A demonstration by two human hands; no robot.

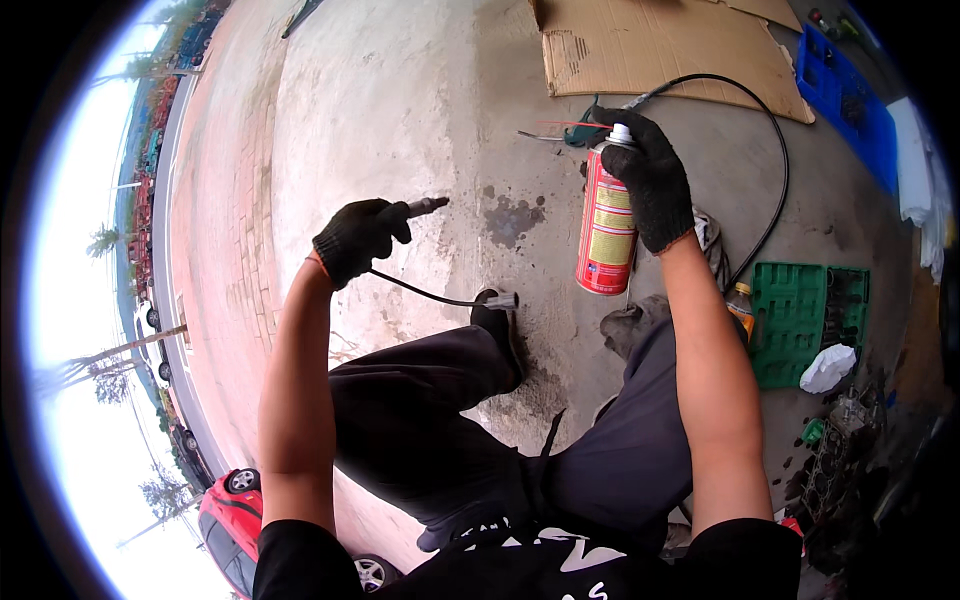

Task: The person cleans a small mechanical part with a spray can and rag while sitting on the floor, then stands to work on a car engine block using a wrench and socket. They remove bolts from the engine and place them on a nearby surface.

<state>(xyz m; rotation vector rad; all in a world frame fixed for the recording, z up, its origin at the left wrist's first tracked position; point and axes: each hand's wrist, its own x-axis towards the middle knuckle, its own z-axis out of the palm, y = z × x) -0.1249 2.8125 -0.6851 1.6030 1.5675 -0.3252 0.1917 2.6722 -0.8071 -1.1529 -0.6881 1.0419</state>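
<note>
- Head view, containers: red can (606, 225) with yellow label panels, in the right hand, held above the concrete floor (420, 130); white nozzle (620, 133) at its far end, with a thin red straw (572, 124) pointing left. Fill level not visible.
- Green case (785, 330) lies open on the floor, right of the right forearm. The near half shows moulded recesses; pieces in the other half are too dark to identify.
- Blue tray (872, 140) at upper right, beside the cardboard (660, 50), carries dark items too small to tell.
- Amber bottle (740, 303) by the green case, partly covered by the forearm; contents cannot be told.
- Right hand (650, 180), black-gloved: arm extended forward, fingers wrapped round the can's top near the nozzle. Whether the nozzle is pressed cannot be told.
- Left hand (352, 240), black-gloved: arm extended forward, fingers clenched on a dark rod (428, 206), its tip protruding rightward, well apart from the can.
- Thin cable (420, 292) runs from below the left hand to a silver end piece (503, 301) over the shoe (497, 330).
</note>
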